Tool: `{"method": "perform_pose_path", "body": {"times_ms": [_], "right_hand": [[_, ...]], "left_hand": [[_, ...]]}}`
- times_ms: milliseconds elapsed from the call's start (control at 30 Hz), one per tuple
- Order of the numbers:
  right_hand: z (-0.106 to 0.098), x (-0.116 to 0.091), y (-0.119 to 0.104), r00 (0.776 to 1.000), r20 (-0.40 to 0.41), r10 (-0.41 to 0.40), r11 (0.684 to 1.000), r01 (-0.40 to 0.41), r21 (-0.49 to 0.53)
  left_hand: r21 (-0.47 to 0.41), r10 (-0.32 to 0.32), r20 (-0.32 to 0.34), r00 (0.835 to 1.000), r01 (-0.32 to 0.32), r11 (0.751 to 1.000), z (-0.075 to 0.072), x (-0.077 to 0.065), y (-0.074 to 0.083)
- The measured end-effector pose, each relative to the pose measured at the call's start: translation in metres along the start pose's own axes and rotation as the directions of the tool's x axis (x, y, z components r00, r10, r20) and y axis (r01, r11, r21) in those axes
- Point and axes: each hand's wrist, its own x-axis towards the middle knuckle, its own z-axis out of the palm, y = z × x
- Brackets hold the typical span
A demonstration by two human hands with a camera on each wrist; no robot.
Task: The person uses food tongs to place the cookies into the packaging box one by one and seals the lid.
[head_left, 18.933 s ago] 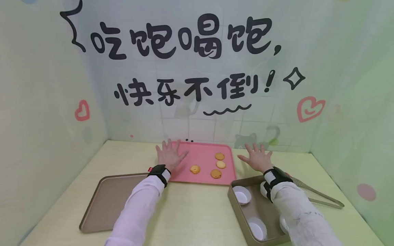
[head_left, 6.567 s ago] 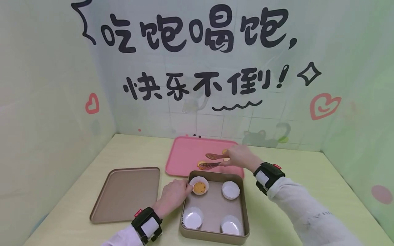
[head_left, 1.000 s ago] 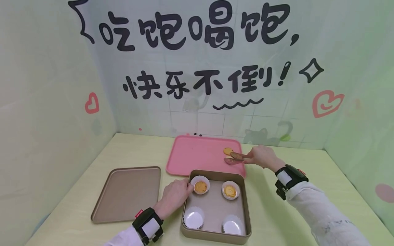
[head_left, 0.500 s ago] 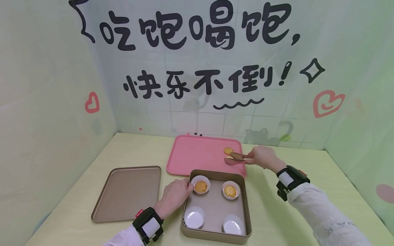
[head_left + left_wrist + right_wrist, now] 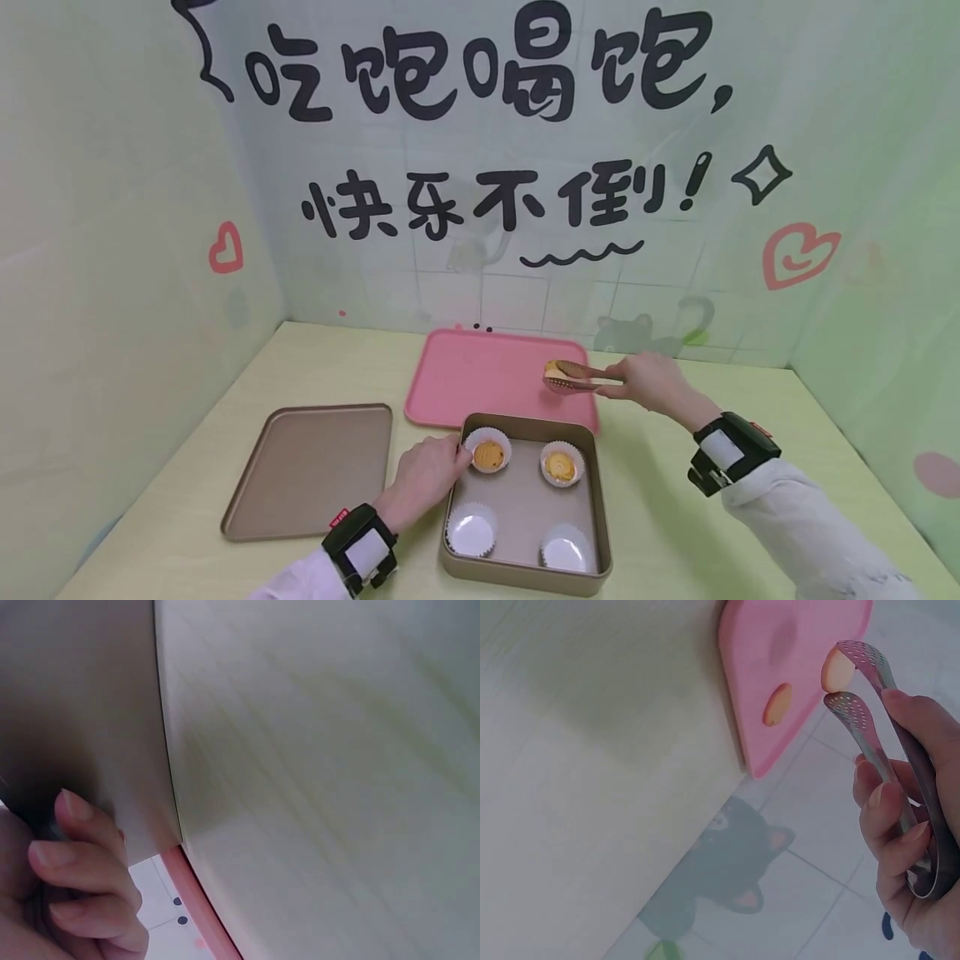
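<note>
My right hand (image 5: pixel 654 382) holds metal tongs (image 5: pixel 871 742) with perforated tips. Between the tips sits a pale cookie (image 5: pixel 838 671), lifted over the pink tray (image 5: pixel 480 375). Another cookie (image 5: pixel 778 704) lies on that tray below. With its thumb over the left rim, my left hand (image 5: pixel 427 477) grips a deep bronze baking pan (image 5: pixel 525 575). In the pan, a brown cookie (image 5: pixel 489 454) lies in the back-left paper cup and a yellow cookie (image 5: pixel 560 467) in the back-right one. The front-left paper cup (image 5: pixel 472 531) and front-right paper cup (image 5: pixel 566 550) hold nothing.
A flat bronze baking sheet (image 5: pixel 311 475) lies on the table left of the pan. The pan stands just in front of the pink tray. Printed curtain walls (image 5: pixel 480 308) enclose the table at the back and both sides.
Since half a second ago, the tongs have picked up the pale cookie from the tray. Over the longer span, the right hand took the tongs, the pan moved left, and two cookies went into cups.
</note>
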Motion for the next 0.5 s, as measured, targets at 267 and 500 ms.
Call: {"method": "perform_pose_path", "body": {"times_ms": [267,500], "right_hand": [[-0.025,-0.024,-0.028,0.982,-0.159,-0.105,0.994,0.100,-0.041],[-0.028,-0.045,-0.057,0.927,-0.268,-0.264,0.965,0.250,-0.084]], "left_hand": [[-0.002,0.004,0.007,1.000,-0.004,1.000,-0.002,0.000,0.000],[0.003,0.014,-0.006,1.000,-0.014,1.000,-0.001,-0.001,0.001]]}}
